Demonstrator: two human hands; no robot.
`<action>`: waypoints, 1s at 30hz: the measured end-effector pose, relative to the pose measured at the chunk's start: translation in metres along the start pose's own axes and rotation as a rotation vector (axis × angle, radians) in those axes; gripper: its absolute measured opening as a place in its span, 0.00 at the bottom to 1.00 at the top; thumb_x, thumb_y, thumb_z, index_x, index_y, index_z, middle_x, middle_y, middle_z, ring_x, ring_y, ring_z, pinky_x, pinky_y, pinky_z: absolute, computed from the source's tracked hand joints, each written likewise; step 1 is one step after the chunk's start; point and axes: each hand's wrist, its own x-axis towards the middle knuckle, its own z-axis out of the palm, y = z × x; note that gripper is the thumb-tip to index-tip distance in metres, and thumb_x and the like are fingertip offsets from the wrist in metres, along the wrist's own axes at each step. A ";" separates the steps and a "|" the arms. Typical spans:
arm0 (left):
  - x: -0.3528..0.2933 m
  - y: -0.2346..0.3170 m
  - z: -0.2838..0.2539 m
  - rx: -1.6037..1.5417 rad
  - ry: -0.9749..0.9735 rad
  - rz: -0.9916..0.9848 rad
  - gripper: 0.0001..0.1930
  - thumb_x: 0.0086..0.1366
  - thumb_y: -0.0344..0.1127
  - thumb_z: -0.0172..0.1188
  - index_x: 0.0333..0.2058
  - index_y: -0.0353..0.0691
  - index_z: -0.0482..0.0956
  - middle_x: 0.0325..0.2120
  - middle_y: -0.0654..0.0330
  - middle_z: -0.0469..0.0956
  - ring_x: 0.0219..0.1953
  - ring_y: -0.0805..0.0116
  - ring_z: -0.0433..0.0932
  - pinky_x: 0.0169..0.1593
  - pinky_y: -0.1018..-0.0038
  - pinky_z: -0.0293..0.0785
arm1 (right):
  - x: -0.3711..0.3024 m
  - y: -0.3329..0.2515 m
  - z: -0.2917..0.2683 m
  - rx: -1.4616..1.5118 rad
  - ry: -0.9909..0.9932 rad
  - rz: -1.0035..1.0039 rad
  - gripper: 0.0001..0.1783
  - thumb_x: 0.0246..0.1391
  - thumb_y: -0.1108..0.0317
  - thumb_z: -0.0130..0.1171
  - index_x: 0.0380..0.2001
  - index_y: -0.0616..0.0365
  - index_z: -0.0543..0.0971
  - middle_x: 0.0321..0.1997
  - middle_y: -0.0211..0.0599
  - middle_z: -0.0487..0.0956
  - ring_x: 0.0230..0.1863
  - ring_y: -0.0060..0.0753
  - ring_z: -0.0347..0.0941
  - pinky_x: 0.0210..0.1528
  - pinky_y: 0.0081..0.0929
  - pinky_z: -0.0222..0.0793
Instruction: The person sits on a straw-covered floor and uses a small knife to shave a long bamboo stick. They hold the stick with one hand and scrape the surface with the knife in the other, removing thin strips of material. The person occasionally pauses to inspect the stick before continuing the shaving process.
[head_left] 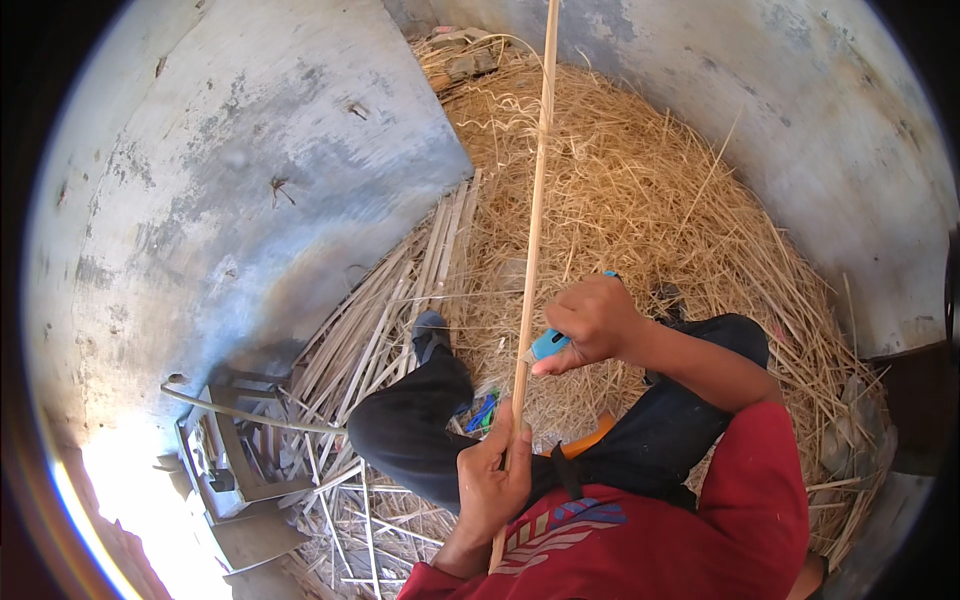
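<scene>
A long, pale strip of split wood or bamboo [539, 190] runs from my lap up past the far edge of the view. Close to my body, my left hand [492, 478] is wrapped around its lower part. A little farther up, my right hand [592, 315] grips a blue-handled utility knife [549, 344]. The knife's front end meets the strip's right side, just above my left hand; the blade itself is too small to make out. Thin curled shavings [505, 108] show beside the strip's far part.
A heap of straw-like shavings [640, 190] covers the floor ahead and to the right. Flat strips [375, 310] lie piled at the left, near my foot [430, 330]. A wooden frame [225, 450] stands at lower left. Worn walls [250, 170] rise on both sides.
</scene>
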 end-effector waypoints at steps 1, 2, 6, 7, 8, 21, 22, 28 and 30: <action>0.001 0.001 0.001 0.005 -0.002 0.012 0.21 0.66 0.29 0.56 0.54 0.21 0.70 0.33 0.43 0.82 0.31 0.79 0.76 0.33 0.79 0.73 | 0.001 0.001 -0.001 -0.019 0.011 -0.002 0.35 0.44 0.28 0.58 0.14 0.50 0.69 0.11 0.29 0.66 0.12 0.33 0.67 0.16 0.30 0.61; 0.002 0.002 0.001 0.010 0.000 0.022 0.21 0.66 0.29 0.56 0.54 0.21 0.70 0.33 0.42 0.82 0.31 0.79 0.76 0.33 0.79 0.73 | 0.002 0.002 0.000 -0.035 0.021 -0.007 0.35 0.43 0.27 0.58 0.13 0.50 0.68 0.11 0.29 0.66 0.12 0.33 0.66 0.16 0.30 0.60; 0.003 0.004 0.002 -0.038 0.028 -0.002 0.21 0.67 0.29 0.56 0.55 0.22 0.70 0.36 0.45 0.82 0.33 0.78 0.76 0.36 0.79 0.73 | 0.003 -0.001 -0.001 -0.016 0.010 0.038 0.36 0.44 0.27 0.57 0.13 0.50 0.67 0.12 0.28 0.64 0.14 0.34 0.66 0.16 0.33 0.59; 0.001 0.002 0.002 -0.044 0.034 -0.015 0.21 0.67 0.29 0.56 0.55 0.22 0.70 0.36 0.45 0.82 0.35 0.78 0.76 0.37 0.79 0.73 | 0.004 -0.003 -0.002 0.001 0.014 0.038 0.35 0.44 0.27 0.57 0.13 0.50 0.67 0.12 0.29 0.65 0.13 0.34 0.67 0.16 0.32 0.60; 0.000 0.001 0.002 -0.048 0.040 -0.032 0.21 0.67 0.29 0.56 0.55 0.22 0.70 0.37 0.46 0.82 0.36 0.77 0.76 0.39 0.79 0.74 | 0.003 -0.006 -0.004 0.020 0.017 0.038 0.35 0.44 0.27 0.57 0.13 0.50 0.68 0.12 0.29 0.65 0.13 0.34 0.67 0.16 0.32 0.61; -0.004 -0.004 0.004 -0.045 0.000 -0.047 0.20 0.67 0.29 0.57 0.54 0.22 0.70 0.26 0.57 0.77 0.31 0.82 0.70 0.35 0.83 0.69 | 0.004 0.017 0.007 -0.078 0.009 0.234 0.36 0.50 0.28 0.52 0.13 0.51 0.69 0.10 0.32 0.66 0.11 0.37 0.67 0.14 0.34 0.60; -0.005 -0.003 0.005 -0.047 -0.006 -0.057 0.20 0.67 0.29 0.57 0.54 0.21 0.70 0.26 0.57 0.76 0.31 0.83 0.70 0.34 0.83 0.69 | 0.004 0.021 0.007 -0.052 -0.011 0.274 0.36 0.50 0.27 0.52 0.13 0.51 0.69 0.10 0.32 0.66 0.11 0.37 0.67 0.14 0.34 0.60; -0.003 -0.008 0.005 -0.162 0.013 -0.088 0.21 0.67 0.29 0.56 0.55 0.21 0.69 0.28 0.57 0.77 0.30 0.83 0.69 0.33 0.84 0.68 | -0.003 -0.006 0.016 0.037 -0.112 0.239 0.39 0.49 0.24 0.49 0.11 0.50 0.68 0.09 0.31 0.66 0.11 0.36 0.68 0.14 0.34 0.61; -0.004 -0.007 0.003 -0.190 -0.001 -0.118 0.22 0.67 0.29 0.56 0.56 0.21 0.68 0.29 0.58 0.77 0.31 0.83 0.69 0.33 0.84 0.69 | 0.001 0.007 0.014 0.010 -0.079 0.179 0.39 0.48 0.23 0.49 0.11 0.51 0.68 0.09 0.31 0.66 0.11 0.35 0.68 0.13 0.33 0.61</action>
